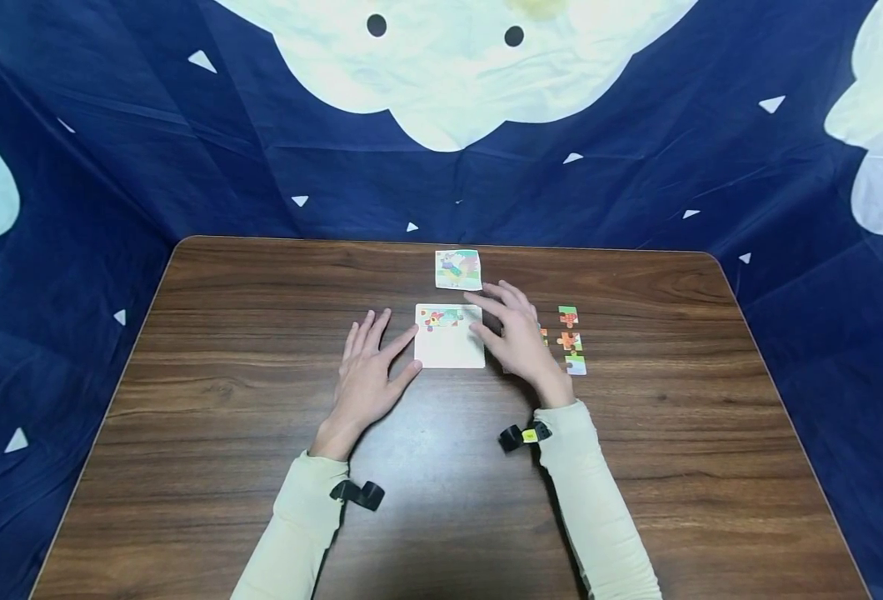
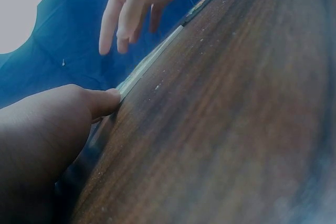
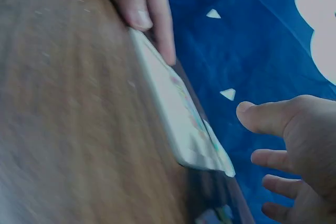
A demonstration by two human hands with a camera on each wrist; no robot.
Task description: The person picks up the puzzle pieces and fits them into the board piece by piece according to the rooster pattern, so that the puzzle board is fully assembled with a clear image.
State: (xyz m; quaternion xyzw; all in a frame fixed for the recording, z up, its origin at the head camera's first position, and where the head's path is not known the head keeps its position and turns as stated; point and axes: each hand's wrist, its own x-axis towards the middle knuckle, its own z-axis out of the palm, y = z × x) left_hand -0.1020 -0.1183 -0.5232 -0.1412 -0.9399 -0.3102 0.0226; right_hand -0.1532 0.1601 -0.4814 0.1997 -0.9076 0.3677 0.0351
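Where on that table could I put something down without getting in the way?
The wooden table is bare between the left grip and the table's left edge, and between the puzzle pieces and its right edge. It's crowded around the white board: picture card just beyond, right grip over the gap toward the pieces.

In my head view, the right hand (image 1: 515, 333) partly covers some of the puzzle pieces (image 1: 567, 341), and I can't make out the tiny picture on the white board (image 1: 449, 350). Both sleeves (image 1: 291, 525) leave the bottom edge; right-wrist, the counter (image 3: 79, 108) blurs.
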